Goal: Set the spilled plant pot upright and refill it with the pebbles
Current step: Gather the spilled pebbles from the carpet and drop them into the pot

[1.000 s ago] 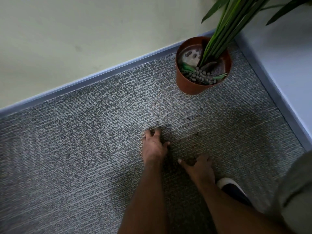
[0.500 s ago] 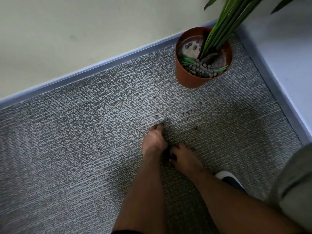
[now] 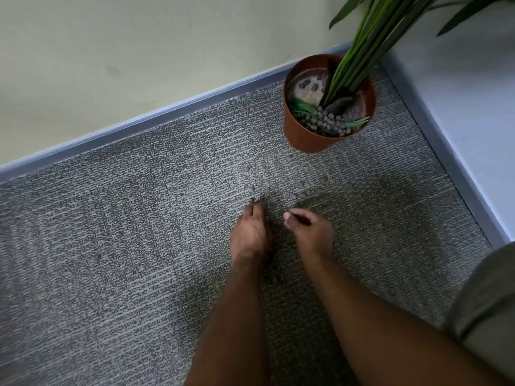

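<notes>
Both your hands rest curled on the carpet point(image 3: 117, 246) among loose pebbles point(image 3: 302, 195): left hand point(image 3: 250, 235), right hand point(image 3: 310, 232); whether either holds any, I cannot tell. The pot point(image 3: 309, 140) already stands upright near the wall, partly filled, so you are gathering; next, scoop the strays together and carry them over its rim.

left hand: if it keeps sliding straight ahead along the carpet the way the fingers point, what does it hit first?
Probably the loose pebbles lying just past the left hand's fingertips. Beyond them the carpet looks bare up to the wall trim; the pot sits off to the right of that line.
</notes>
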